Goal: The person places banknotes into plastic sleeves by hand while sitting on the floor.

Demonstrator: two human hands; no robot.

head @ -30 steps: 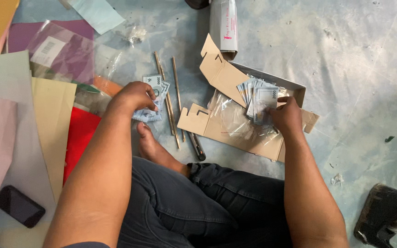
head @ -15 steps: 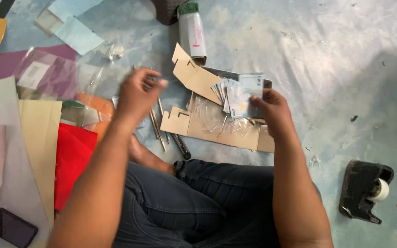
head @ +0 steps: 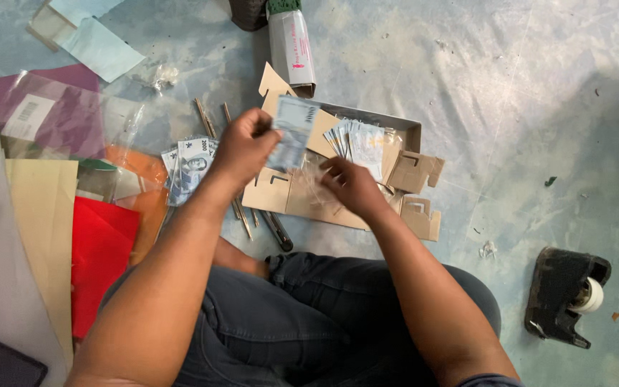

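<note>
Now | left hand holds banknote | right hand over cardboard

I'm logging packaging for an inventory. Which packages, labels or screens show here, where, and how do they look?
White tube-shaped package with pink print and green cap: top centre, lying on floor.
White barcode label: on clear plastic sleeve over purple paper, upper left.
Dark phone with blank screen: bottom left corner.

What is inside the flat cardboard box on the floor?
In the box lies a fanned bunch of banknotes in clear plastic. The right hand and the note held up by the left hand cover part of it.
</note>
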